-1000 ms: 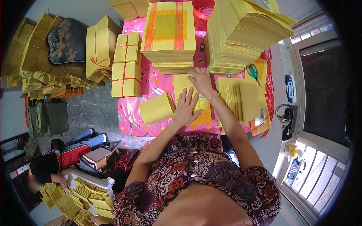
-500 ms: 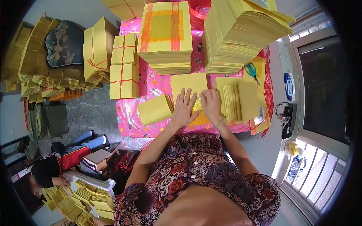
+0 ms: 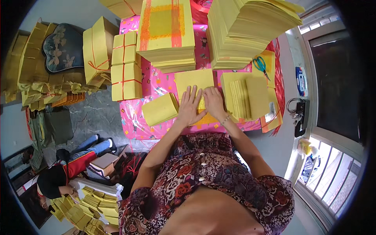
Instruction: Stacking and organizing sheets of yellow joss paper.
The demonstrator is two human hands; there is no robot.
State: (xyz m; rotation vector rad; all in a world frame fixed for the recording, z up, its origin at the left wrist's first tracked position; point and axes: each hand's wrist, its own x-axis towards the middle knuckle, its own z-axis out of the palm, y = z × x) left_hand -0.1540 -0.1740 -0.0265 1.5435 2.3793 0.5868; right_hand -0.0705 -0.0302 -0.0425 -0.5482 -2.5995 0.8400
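Note:
A single yellow paper sheet (image 3: 194, 80) lies on the pink patterned tablecloth (image 3: 156, 84) right in front of me. My left hand (image 3: 190, 105) lies flat on its near edge, fingers spread. My right hand (image 3: 215, 102) rests beside it, pressing the same sheet near its lower right part; a bracelet is on that wrist. A small stack of folded yellow sheets (image 3: 159, 109) lies just left of my left hand. Another pile of folded yellow sheets (image 3: 244, 97) sits just right of my right hand.
Two tall stacks of yellow paper stand at the back: one with an orange printed square (image 3: 166, 33), one plain (image 3: 244, 33). Tied yellow bundles (image 3: 125, 64) sit at the table's left. Blue-handled scissors (image 3: 260, 64) lie at the right. A person (image 3: 58, 172) sits on the floor, lower left.
My right hand came back from the far stack with a yellow sheet, which now lies in front of me. Both hands now press flat on it, side by side.

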